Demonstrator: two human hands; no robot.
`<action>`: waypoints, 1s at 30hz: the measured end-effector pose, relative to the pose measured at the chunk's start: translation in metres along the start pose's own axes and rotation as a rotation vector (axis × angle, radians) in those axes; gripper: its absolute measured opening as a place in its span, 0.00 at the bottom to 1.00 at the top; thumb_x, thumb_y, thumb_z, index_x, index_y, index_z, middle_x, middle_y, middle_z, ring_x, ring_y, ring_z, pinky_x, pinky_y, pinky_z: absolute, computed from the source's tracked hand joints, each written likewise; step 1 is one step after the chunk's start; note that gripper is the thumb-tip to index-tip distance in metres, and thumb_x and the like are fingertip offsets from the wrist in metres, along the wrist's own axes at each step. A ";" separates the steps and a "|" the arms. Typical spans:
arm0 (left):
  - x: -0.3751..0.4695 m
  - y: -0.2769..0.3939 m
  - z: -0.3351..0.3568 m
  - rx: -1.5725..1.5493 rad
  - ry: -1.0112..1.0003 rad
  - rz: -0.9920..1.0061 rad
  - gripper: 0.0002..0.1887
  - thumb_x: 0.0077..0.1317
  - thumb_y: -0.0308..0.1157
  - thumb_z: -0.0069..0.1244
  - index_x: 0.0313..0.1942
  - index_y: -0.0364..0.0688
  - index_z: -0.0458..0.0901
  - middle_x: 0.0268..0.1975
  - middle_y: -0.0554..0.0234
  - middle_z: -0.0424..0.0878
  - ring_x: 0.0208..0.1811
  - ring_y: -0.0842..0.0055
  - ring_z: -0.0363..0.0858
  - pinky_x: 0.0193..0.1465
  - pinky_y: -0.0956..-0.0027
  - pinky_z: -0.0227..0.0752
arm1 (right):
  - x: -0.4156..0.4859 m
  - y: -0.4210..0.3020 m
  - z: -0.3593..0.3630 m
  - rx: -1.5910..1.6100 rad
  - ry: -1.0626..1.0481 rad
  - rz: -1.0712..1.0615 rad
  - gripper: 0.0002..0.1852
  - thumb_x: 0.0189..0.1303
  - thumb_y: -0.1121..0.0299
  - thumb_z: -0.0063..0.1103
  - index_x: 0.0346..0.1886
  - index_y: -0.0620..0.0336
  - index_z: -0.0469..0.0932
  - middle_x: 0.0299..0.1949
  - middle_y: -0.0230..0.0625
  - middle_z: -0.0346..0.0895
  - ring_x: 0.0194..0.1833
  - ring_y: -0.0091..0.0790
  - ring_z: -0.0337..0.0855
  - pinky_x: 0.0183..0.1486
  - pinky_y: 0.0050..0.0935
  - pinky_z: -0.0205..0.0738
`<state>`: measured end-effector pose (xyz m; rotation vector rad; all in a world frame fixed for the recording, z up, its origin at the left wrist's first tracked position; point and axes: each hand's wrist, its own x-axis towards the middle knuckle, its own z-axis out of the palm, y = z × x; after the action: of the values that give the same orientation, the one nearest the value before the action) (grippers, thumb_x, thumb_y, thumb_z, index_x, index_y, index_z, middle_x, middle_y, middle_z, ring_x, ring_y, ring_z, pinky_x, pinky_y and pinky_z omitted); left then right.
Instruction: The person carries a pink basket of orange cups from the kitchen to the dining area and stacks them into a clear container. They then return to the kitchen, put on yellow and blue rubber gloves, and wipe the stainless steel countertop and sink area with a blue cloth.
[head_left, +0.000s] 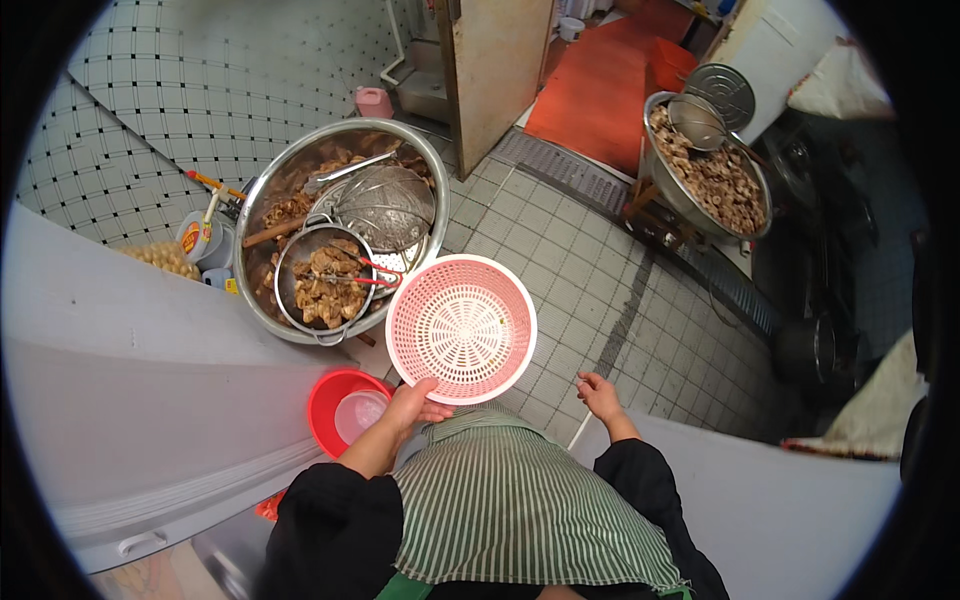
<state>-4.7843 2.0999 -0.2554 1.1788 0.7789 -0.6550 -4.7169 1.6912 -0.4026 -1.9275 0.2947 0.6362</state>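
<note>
My left hand (418, 405) grips the near rim of a round pink and white plastic colander (462, 330), which holds only a few small specks. My right hand (598, 394) hangs apart from it over the tiled floor, fingers slightly curled and holding nothing. Left of the colander stands a large steel basin (251, 225) with brown meat pieces. In it are a metal pot (285, 262) of meat with red-handled tongs (381, 265), a wire-mesh strainer (386, 206) with a wooden handle, and steel tongs (349, 171).
A red bucket (324, 409) with a translucent tub (360, 416) stands below the basin. At the upper right, another steel basin (679, 178) holds cut meat and a strainer (696, 122). A door (491, 67) stands ajar near an orange floor mat (592, 94). White surfaces flank me.
</note>
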 end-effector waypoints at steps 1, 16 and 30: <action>0.012 0.016 0.000 0.009 0.011 0.011 0.24 0.72 0.45 0.41 0.49 0.30 0.79 0.38 0.49 0.87 0.34 0.71 0.88 0.35 0.73 0.81 | 0.019 -0.001 -0.007 0.004 -0.008 -0.006 0.19 0.65 0.65 0.59 0.57 0.64 0.77 0.35 0.36 0.83 0.32 0.27 0.81 0.38 0.28 0.77; 0.243 0.354 0.171 0.371 -0.331 0.061 0.21 0.72 0.41 0.44 0.50 0.29 0.78 0.38 0.52 0.87 0.30 0.73 0.87 0.31 0.77 0.80 | 0.037 0.123 -0.088 -0.202 0.147 0.687 0.10 0.67 0.64 0.51 0.38 0.59 0.79 0.33 0.41 0.80 0.31 0.40 0.81 0.33 0.42 0.76; 0.379 0.558 0.261 0.140 0.026 0.075 0.22 0.72 0.40 0.43 0.50 0.26 0.77 0.36 0.48 0.87 0.29 0.70 0.88 0.27 0.77 0.81 | 0.515 -0.070 -0.319 -0.678 0.081 -0.002 0.14 0.66 0.62 0.48 0.41 0.61 0.79 0.44 0.47 0.80 0.46 0.51 0.80 0.47 0.47 0.76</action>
<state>-4.0728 1.9760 -0.2086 1.3400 0.7165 -0.6412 -4.1621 1.4751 -0.5313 -2.6045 0.1310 0.7152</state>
